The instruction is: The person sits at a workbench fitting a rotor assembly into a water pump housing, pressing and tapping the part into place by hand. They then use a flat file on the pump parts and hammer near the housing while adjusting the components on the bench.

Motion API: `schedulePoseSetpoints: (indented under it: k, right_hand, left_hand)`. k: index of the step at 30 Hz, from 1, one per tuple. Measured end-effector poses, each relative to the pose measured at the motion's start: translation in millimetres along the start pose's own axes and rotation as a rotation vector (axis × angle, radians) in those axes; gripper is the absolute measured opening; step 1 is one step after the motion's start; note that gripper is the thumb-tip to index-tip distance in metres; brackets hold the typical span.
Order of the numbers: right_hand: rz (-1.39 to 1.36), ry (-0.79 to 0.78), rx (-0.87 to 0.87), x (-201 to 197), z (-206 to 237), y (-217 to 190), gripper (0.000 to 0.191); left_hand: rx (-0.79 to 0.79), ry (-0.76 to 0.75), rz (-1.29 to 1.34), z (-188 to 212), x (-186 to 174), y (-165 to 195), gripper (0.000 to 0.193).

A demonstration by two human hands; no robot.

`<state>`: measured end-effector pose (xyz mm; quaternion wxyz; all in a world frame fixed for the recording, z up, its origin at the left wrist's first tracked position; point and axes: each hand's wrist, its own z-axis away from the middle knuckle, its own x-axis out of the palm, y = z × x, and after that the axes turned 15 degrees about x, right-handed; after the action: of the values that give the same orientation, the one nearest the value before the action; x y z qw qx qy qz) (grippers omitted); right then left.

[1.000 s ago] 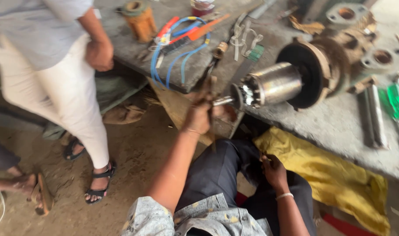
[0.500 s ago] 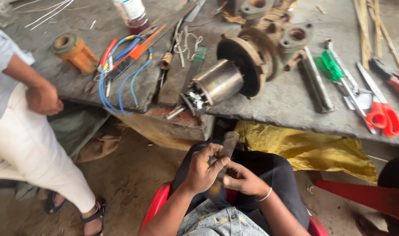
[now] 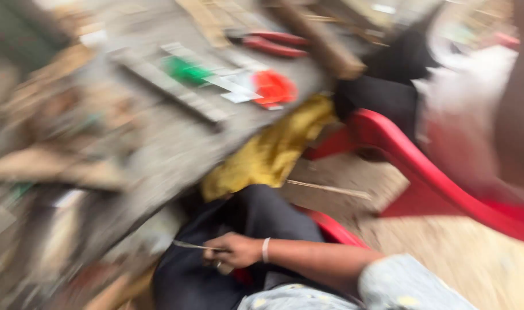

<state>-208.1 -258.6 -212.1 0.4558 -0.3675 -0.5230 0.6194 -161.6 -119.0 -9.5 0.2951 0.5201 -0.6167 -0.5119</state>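
The whole picture is smeared with blur. Only one hand [image 3: 234, 251] shows, pinching a thin pale strip [image 3: 188, 245] too blurry to name. Left of that hand, the grey workbench [image 3: 158, 155] is mush. A red plastic chair [image 3: 445, 189] runs off the right edge.

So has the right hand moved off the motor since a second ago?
Yes. The right hand now rests low on the lap, below the bench, holding a thin metal piece.
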Motion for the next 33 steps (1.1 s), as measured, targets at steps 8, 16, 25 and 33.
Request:
schedulePoseSetpoints:
  k: [8, 16, 25, 33]
  right_hand:
    - [0.088, 0.217, -0.028, -7, -7, -23, 0.044]
    - [0.156, 0.275, 0.015, 2, -18, -17, 0.04]
    - [0.028, 0.101, 0.239, -1, -4, -55, 0.022]
    - [0.306, 0.093, -0.001, -20, 12, -84, 0.03]
  left_hand:
    - [-0.062, 0.026, -0.188, -28, -12, -19, 0.011]
    - [-0.078, 0.077, -0.331, -57, -35, -30, 0.01]
    - [0.335, 0.199, -1.341, -15, -161, 31, 0.011]
    - [0.719, -0.006, -0.861, -120, -108, 83, 0.018]
